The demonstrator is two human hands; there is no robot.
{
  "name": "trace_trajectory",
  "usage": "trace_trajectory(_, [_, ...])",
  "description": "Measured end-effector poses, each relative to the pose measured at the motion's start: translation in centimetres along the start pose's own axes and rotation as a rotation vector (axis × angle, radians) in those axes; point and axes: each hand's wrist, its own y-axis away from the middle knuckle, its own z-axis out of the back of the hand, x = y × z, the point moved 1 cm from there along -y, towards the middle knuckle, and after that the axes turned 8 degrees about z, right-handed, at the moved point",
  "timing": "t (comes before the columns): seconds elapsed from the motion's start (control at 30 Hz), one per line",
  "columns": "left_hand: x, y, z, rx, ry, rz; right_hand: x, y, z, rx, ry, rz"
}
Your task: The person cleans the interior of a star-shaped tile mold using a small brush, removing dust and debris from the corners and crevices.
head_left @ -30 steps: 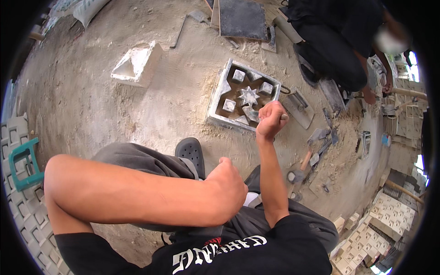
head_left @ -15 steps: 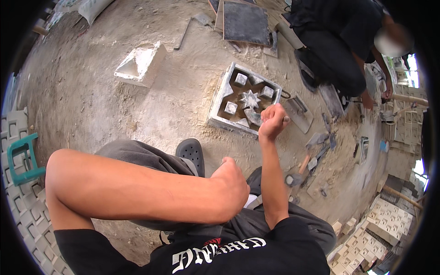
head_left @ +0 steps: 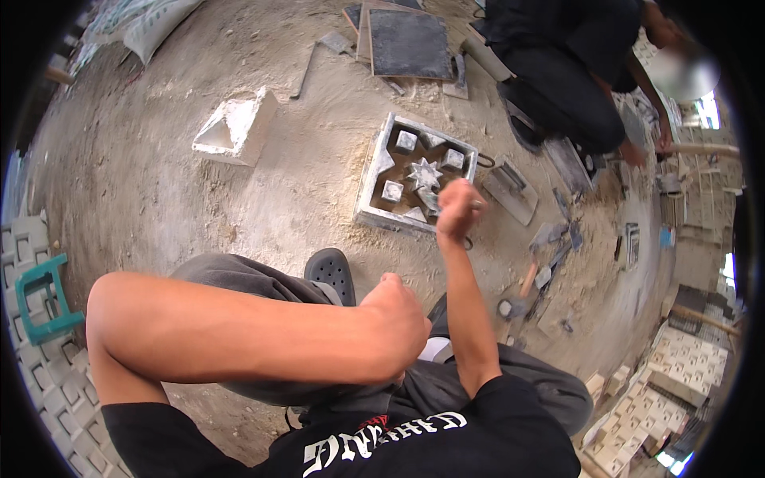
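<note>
On the ground ahead lies a square block mould (head_left: 370,187), with a star-shaped core (head_left: 425,174) in its middle, square posts around it and brown material in the gaps. My right hand (head_left: 460,209) is closed round the handle of a small trowel (head_left: 428,199), over the mould's near right corner. The trowel's grey blade reaches into the mould beside the star, its tip partly hidden. My left hand (head_left: 396,323) is curled above my lap, away from the mould. Its fingers are mostly hidden from view, and nothing shows in it.
A hollow white block (head_left: 253,127) stands at the left. Right of the mould lie a flat float (head_left: 510,193), a hammer (head_left: 519,291) and other hand tools. Dark boards (head_left: 408,45) lie beyond. A crouching person (head_left: 562,76) works at the far right. A green stool (head_left: 48,299) stands far left.
The whole view has shifted slightly, carrying the mould left in the picture. My right hand stays over the same corner, slightly turned, with the trowel. My left hand has barely moved.
</note>
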Motion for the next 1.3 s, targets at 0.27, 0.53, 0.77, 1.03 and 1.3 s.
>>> trace_trajectory(0.27, [0.9,0.2,-0.8,-0.160,0.001,-0.009,4.8,-4.7,3.3,-0.198,-0.328,-0.123])
trace_trajectory(0.53, [0.9,0.2,-0.7,-0.218,-0.033,-0.036,8.5,-5.0,2.9,-0.082,-0.221,0.005])
trace_trajectory(0.77, [1.0,-0.1,-0.7,-0.197,-0.042,-0.021,0.1,-2.1,1.4,0.078,0.050,-0.189])
trace_trajectory(1.03, [0.7,-0.1,-0.7,-0.223,-0.053,-0.047,-2.2,-2.4,3.3,-0.069,0.030,-0.053])
trace_trajectory(1.3, [0.9,-0.4,-0.8,-0.215,-0.044,-0.032,-0.9,-1.9,1.9,-0.261,-0.065,-0.124])
